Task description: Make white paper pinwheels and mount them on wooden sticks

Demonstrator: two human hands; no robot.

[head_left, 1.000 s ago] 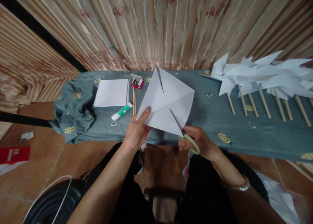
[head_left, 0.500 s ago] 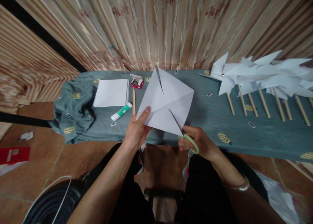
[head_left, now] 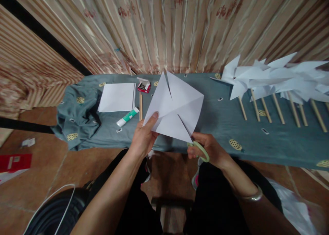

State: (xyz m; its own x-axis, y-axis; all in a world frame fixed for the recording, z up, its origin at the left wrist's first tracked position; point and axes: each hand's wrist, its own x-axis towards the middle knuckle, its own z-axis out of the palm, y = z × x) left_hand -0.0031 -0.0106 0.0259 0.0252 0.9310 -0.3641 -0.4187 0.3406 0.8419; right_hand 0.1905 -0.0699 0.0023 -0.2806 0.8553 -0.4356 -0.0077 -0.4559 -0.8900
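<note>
Pinching a white paper sheet [head_left: 180, 103] by its left side with the left hand [head_left: 144, 137], thumb laid on top and the other fingers [head_left: 154, 116] mostly hidden beneath. Held over the near part of the tabletop [head_left: 213, 132], in front of the body and between the 2 hands.

Gripping scissors [head_left: 205, 152] in the right hand [head_left: 212, 147], with fingers curled closed around the pale green handle, right at the near corner of the sheet. Pointing away from the body and leftward, from handle at the near edge to blades toward the middle of the sheet, along a dark line running inward from that corner. Cannot tell blade from cut along much of that line, nor the opening between the blades.

Lying ahead and to the left of the right fingers: that dark line, lengthwise with the scissors, nearer to the right hand than to the left. Showing also on the sheet: 1 open slit from the far corner toward the middle, and 1 crease slanting across to the right corner.

Resting to the left on the tabletop: a stack of white sheets [head_left: 117, 97], a glue tube [head_left: 128, 116], 2 wooden sticks [head_left: 141, 106] and a small red box [head_left: 144, 86] of metal pieces. Spread to the right: white pinwheels [head_left: 275, 79], overlapping, with wooden stems [head_left: 278, 109] toward the body
</note>
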